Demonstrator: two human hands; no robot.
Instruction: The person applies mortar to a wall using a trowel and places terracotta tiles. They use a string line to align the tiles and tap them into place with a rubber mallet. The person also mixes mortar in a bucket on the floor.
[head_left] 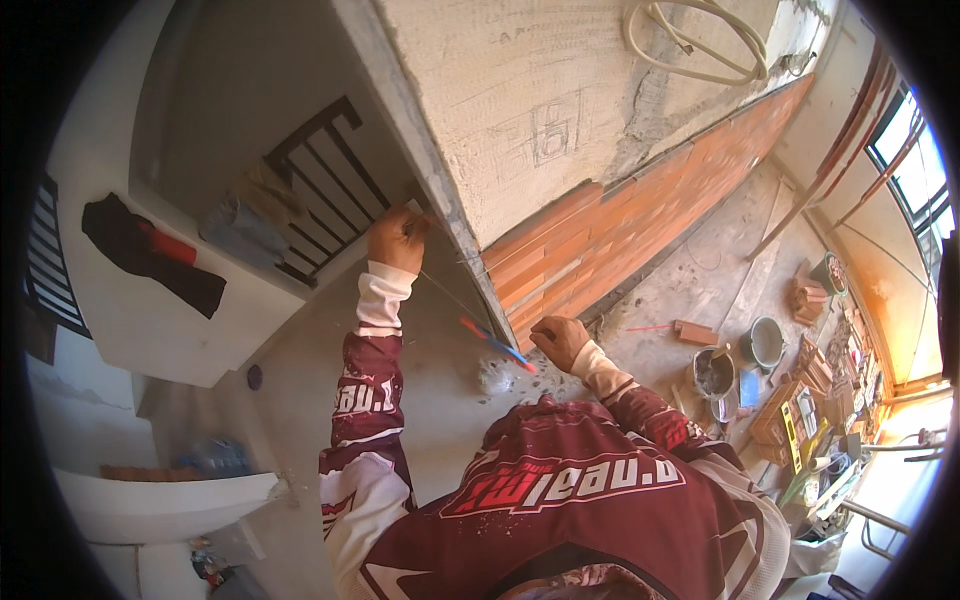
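My left hand is raised beside the vertical edge of the wall, its fingers pinched together. A thin string runs down from near those fingers toward a slim blue and orange stick-like thing, whose exact kind I cannot make out. My right hand is closed, with curled fingers at the lower corner of the wall's reddish brick facing. What its fingers hold, if anything, is hidden. Above the brick rows the wall is bare, rough plaster.
A coil of pale cable hangs on the plaster. To the right stand buckets, stacked bricks, a loose brick and a yellow spirit level. At left are a dark railing and a ledge with a dark garment.
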